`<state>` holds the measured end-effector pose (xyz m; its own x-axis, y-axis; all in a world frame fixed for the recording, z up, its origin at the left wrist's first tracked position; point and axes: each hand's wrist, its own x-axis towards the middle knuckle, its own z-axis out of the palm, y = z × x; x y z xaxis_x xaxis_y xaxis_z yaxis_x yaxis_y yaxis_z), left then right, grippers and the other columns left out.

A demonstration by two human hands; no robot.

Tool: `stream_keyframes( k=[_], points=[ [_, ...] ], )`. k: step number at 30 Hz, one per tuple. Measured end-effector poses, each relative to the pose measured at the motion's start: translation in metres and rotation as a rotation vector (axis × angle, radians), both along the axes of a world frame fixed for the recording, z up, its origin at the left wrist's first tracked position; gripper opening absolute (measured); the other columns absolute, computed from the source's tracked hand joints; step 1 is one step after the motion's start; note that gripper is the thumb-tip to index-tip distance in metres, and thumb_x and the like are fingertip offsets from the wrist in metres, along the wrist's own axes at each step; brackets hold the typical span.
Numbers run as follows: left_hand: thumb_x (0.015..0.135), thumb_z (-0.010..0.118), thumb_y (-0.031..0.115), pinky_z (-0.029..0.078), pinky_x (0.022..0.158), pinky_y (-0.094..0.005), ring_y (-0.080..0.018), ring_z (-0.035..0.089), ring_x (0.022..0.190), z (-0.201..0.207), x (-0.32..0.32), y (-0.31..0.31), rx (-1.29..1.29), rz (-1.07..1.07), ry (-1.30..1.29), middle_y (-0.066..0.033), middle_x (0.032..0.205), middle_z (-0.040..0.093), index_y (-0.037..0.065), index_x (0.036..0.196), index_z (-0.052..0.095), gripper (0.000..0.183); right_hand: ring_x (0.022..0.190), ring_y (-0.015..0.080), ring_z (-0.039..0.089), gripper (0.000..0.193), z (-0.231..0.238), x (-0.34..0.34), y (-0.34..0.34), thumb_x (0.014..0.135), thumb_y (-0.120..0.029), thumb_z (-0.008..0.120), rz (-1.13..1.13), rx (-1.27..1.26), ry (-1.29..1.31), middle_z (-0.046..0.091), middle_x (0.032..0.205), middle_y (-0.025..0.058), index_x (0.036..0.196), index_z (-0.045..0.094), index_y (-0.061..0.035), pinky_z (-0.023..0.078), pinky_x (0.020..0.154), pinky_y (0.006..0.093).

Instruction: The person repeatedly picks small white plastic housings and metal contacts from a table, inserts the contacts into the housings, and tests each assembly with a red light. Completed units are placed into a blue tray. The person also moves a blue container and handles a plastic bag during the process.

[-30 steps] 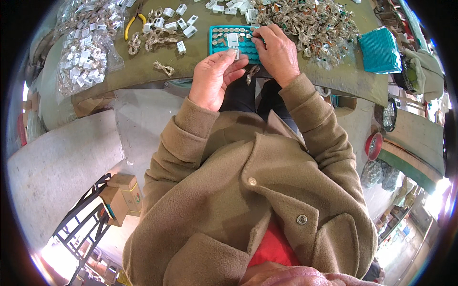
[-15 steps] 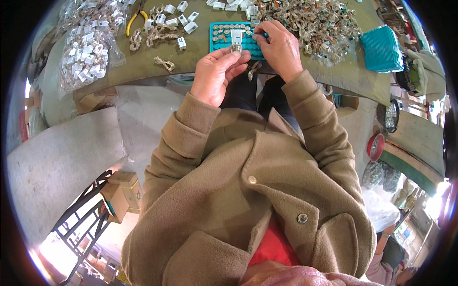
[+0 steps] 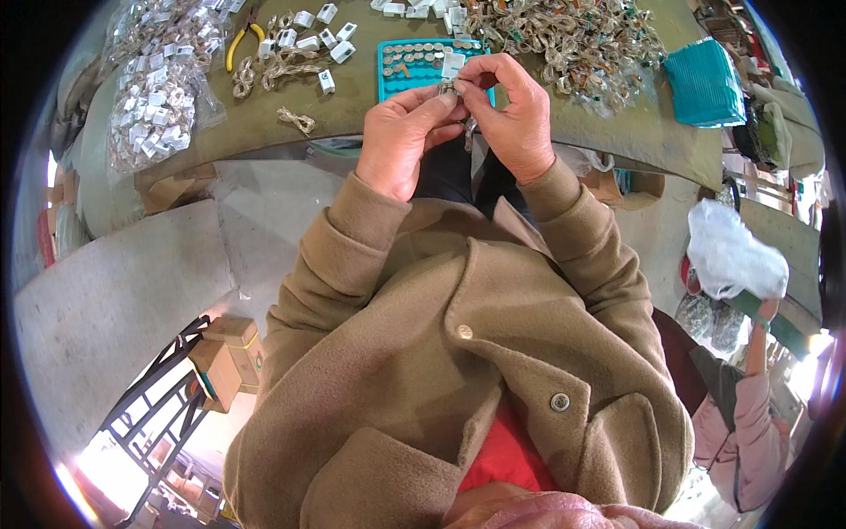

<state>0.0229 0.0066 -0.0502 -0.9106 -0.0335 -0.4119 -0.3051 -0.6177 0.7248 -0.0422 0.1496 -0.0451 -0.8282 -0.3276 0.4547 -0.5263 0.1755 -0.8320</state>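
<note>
My left hand [image 3: 398,141] pinches a small white battery box [image 3: 452,65] with its lid swung up. A bundle of thin clear wire [image 3: 470,134] hangs below the box, between my hands. My right hand [image 3: 511,110] has thumb and forefinger closed at the box's opening. What lies between those fingertips is hidden. Behind my hands, a teal tray [image 3: 386,88] lies on the table, holding rows of silver button cells [image 3: 414,49]; my hands cover part of it.
White battery boxes [image 3: 342,52] and wire bundles [image 3: 296,121] lie to the left, beside yellow-handled pliers [image 3: 236,48] and bagged boxes [image 3: 159,110]. A big wire heap [image 3: 564,44] and stacked teal trays [image 3: 705,84] are on the right. Another person's arm [image 3: 758,348] holds a white plastic bag [image 3: 731,251].
My right hand has come from over the tray to the battery box in my left hand. The box has shifted slightly right. At the right, the other person's white bag has moved up.
</note>
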Motion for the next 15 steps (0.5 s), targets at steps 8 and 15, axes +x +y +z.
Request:
stream_keyframes(
  k=[8, 15],
  points=[
    [0.091, 0.067, 0.008, 0.056, 0.08, -0.0256, -0.0132, 0.068, 0.088, 0.003, 0.003, 0.01, 0.005, 0.116, 0.087, -0.0079, 0.102, 0.07, -0.004, 0.115, 0.066, 0.027, 0.079, 0.0306, 0.063, 0.014, 0.002, -0.003, 0.003, 0.077, 0.002, 0.066, 0.011, 0.182, 0.394, 0.066, 0.086, 0.0088, 0.089, 0.064, -0.0056, 0.05, 0.071, 0.0378],
    [0.092, 0.065, 0.003, 0.057, 0.084, -0.0263, -0.0171, 0.069, 0.095, 0.004, 0.006, 0.018, -0.178, 0.14, 0.154, -0.0114, 0.11, 0.069, -0.005, 0.121, 0.063, 0.03, 0.074, 0.0221, 0.061, 0.016, 0.007, -0.002, 0.012, 0.08, 0.002, 0.068, 0.097, 0.124, 0.06, 0.063, 0.081, 0.0061, 0.092, 0.06, -0.0054, 0.05, 0.067, 0.0311]
  ],
)
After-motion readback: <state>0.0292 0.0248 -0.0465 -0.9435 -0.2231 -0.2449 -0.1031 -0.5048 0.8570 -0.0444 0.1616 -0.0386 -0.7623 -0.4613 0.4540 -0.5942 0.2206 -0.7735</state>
